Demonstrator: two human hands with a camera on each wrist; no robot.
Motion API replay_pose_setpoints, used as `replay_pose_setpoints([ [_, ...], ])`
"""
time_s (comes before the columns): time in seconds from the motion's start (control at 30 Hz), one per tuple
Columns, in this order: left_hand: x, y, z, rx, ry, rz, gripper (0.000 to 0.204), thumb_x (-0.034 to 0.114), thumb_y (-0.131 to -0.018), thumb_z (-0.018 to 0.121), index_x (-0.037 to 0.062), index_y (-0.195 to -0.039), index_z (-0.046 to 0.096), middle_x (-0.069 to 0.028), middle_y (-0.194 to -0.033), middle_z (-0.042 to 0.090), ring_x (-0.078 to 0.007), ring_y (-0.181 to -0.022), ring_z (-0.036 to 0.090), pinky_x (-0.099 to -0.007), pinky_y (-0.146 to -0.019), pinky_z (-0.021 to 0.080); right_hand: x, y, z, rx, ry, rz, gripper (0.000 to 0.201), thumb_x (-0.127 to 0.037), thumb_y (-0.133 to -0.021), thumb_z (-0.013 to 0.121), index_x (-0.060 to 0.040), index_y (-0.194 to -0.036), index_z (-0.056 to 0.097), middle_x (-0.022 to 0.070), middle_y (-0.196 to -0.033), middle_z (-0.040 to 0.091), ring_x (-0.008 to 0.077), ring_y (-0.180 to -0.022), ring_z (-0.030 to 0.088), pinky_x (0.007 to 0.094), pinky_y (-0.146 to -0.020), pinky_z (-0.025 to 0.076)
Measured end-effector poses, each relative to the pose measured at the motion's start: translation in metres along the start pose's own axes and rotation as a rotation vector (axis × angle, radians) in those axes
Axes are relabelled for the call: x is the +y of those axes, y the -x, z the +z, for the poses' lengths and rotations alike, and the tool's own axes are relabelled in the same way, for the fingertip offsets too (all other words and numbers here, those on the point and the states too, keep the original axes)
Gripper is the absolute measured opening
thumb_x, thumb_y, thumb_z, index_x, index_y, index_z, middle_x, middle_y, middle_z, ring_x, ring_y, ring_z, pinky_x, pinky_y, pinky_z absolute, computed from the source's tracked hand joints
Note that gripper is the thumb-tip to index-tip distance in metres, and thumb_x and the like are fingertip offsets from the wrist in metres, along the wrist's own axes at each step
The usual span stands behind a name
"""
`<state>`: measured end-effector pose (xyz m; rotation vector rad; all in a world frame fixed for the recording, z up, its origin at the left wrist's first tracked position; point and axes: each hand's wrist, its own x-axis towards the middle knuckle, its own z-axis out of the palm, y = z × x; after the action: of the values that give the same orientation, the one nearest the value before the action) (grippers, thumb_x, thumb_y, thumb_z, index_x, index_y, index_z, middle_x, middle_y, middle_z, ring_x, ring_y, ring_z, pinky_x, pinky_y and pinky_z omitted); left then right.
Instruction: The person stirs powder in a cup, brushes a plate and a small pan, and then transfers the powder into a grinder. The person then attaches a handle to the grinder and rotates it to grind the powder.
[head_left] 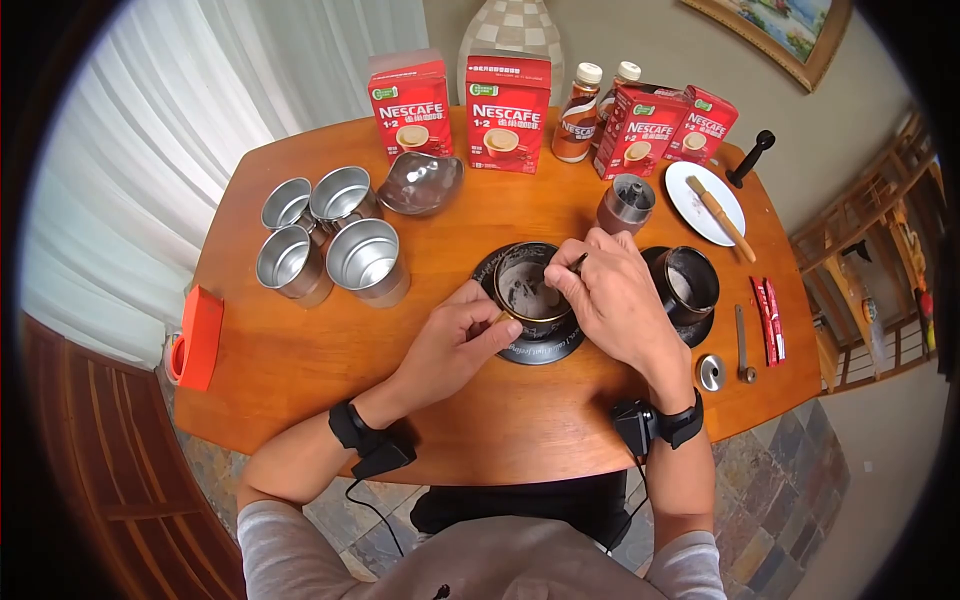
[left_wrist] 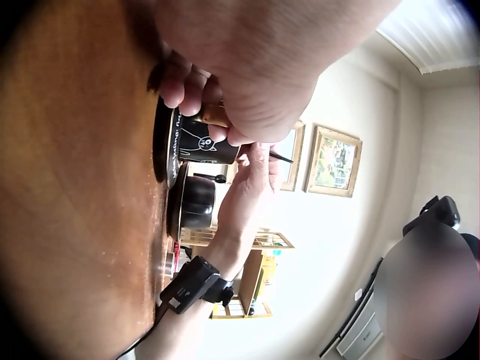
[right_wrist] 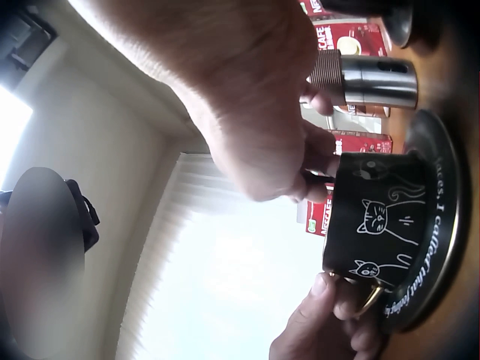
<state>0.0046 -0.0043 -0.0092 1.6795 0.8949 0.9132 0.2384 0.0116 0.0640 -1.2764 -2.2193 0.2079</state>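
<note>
Wore a grey shirt (head_left: 480, 565) by the near edge of the bench (head_left: 500, 405). Pinched the gold handle (right_wrist: 370, 300) of a cat-patterned black cup (right_wrist: 379, 225) between thumb and fingers of the left hand (head_left: 462, 335). Gripped a slender dark utensil (left_wrist: 281, 157) in the curled fingers of the right hand (head_left: 615, 300), at the cup's rim, lower end hidden. Had that cup upright on a black saucer (head_left: 545, 350), inward from the near edge's middle. Had another cup (head_left: 705, 272) toward the right edge, four metal mugs (head_left: 385, 285) toward the left, red NESCAFE boxes (head_left: 508, 115) along the far edge, a white plate (head_left: 684, 195) bearing a wooden tool (head_left: 718, 213) near the far right corner.
</note>
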Motion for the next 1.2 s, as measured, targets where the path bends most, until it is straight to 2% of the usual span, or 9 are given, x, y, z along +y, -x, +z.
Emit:
replay_pose_setpoints([
  [0.1, 0.001, 0.0, 0.0, 0.002, 0.007, -0.017, 0.023, 0.019, -0.104, 0.069, 0.0001, -0.091, 0.065, -0.0003, -0.1, 0.048, -0.0067, -0.077, 0.049, -0.0235, -0.058, 0.04, 0.002, -0.003, 0.005, 0.124, 0.041, -0.091, 0.015, -0.017, -0.101, 0.066, -0.0038, -0.095, 0.069, 0.0125, -0.084, 0.062, 0.0312, -0.087, 0.056, 0.0424, -0.087, 0.042],
  [0.3, 0.004, -0.001, 0.003, 0.034, 0.037, -0.011, 0.028, 0.019, -0.102, 0.072, -0.0016, -0.086, 0.062, -0.0015, -0.093, 0.046, -0.0093, -0.077, 0.046, -0.0277, -0.065, 0.039, -0.01, -0.002, -0.003, -0.015, 0.051, -0.061, 0.015, -0.017, -0.1, 0.066, -0.0039, -0.094, 0.069, 0.0118, -0.088, 0.065, 0.0309, -0.088, 0.058, 0.0427, -0.088, 0.042],
  [0.5, 0.002, -0.001, 0.004, 0.048, 0.04, 0.011, 0.03, 0.019, -0.1, 0.074, -0.0028, -0.085, 0.061, -0.0025, -0.091, 0.045, -0.0105, -0.076, 0.046, -0.0292, -0.066, 0.04, -0.01, -0.005, -0.001, -0.033, 0.065, -0.054, 0.013, -0.016, -0.099, 0.066, -0.0037, -0.094, 0.069, 0.0106, -0.09, 0.066, 0.0295, -0.091, 0.058, 0.0421, -0.087, 0.041],
  [0.6, 0.002, -0.001, 0.003, 0.049, 0.037, 0.023, 0.029, 0.019, -0.101, 0.074, -0.003, -0.085, 0.061, -0.0027, -0.091, 0.046, -0.0106, -0.076, 0.046, -0.0293, -0.066, 0.04, -0.011, -0.013, 0.008, 0.137, 0.092, -0.147, 0.014, -0.016, -0.099, 0.067, -0.0039, -0.094, 0.07, 0.0092, -0.09, 0.067, 0.0288, -0.091, 0.058, 0.0421, -0.086, 0.041],
  [0.8, -0.006, -0.002, 0.006, 0.064, 0.082, 0.03, 0.03, 0.019, -0.101, 0.074, -0.0035, -0.086, 0.062, -0.0032, -0.091, 0.046, -0.0107, -0.075, 0.046, -0.0299, -0.065, 0.04, -0.013, -0.011, 0.0, -0.068, -0.116, -0.199, 0.013, -0.015, -0.099, 0.067, -0.0044, -0.095, 0.073, 0.0083, -0.089, 0.068, 0.0283, -0.091, 0.058, 0.0421, -0.086, 0.041],
  [0.9, -0.005, -0.003, 0.005, 0.054, 0.047, 0.033, 0.03, 0.02, -0.1, 0.074, -0.0037, -0.086, 0.062, -0.0033, -0.09, 0.046, -0.0107, -0.075, 0.046, -0.03, -0.065, 0.04, -0.01, -0.011, 0.007, 0.07, 0.082, -0.141, 0.013, -0.015, -0.099, 0.067, -0.0044, -0.096, 0.074, 0.0087, -0.088, 0.068, 0.0282, -0.091, 0.058, 0.0417, -0.087, 0.041],
  [1.0, -0.009, -0.003, 0.004, 0.054, 0.058, 0.04, 0.031, 0.02, -0.1, 0.074, -0.0037, -0.085, 0.061, -0.0033, -0.09, 0.046, -0.0107, -0.075, 0.046, -0.0298, -0.065, 0.04, -0.014, -0.006, -0.003, -0.058, 0.004, -0.057, 0.015, -0.017, -0.099, 0.067, -0.0042, -0.096, 0.074, 0.0097, -0.088, 0.068, 0.0285, -0.09, 0.058, 0.0408, -0.088, 0.041],
  [1.1, -0.005, -0.002, 0.004, 0.059, 0.054, 0.007, 0.03, 0.019, -0.101, 0.073, -0.0036, -0.085, 0.061, -0.0029, -0.09, 0.046, -0.0103, -0.075, 0.046, -0.0291, -0.065, 0.04, -0.014, -0.002, -0.004, 0.085, -0.017, -0.084, 0.016, -0.018, -0.099, 0.067, -0.0036, -0.096, 0.074, 0.0112, -0.088, 0.068, 0.0299, -0.09, 0.059, 0.0413, -0.087, 0.043],
  [1.2, 0.008, -0.002, 0.003, 0.048, 0.038, -0.035, 0.028, 0.017, -0.101, 0.073, -0.0035, -0.085, 0.061, -0.0024, -0.091, 0.047, -0.0095, -0.076, 0.046, -0.0281, -0.066, 0.039, 0.0, 0.002, -0.003, 0.04, -0.076, -0.076, 0.017, -0.018, -0.099, 0.066, -0.0025, -0.096, 0.073, 0.0126, -0.089, 0.068, 0.0322, -0.092, 0.061, 0.0439, -0.086, 0.046],
])
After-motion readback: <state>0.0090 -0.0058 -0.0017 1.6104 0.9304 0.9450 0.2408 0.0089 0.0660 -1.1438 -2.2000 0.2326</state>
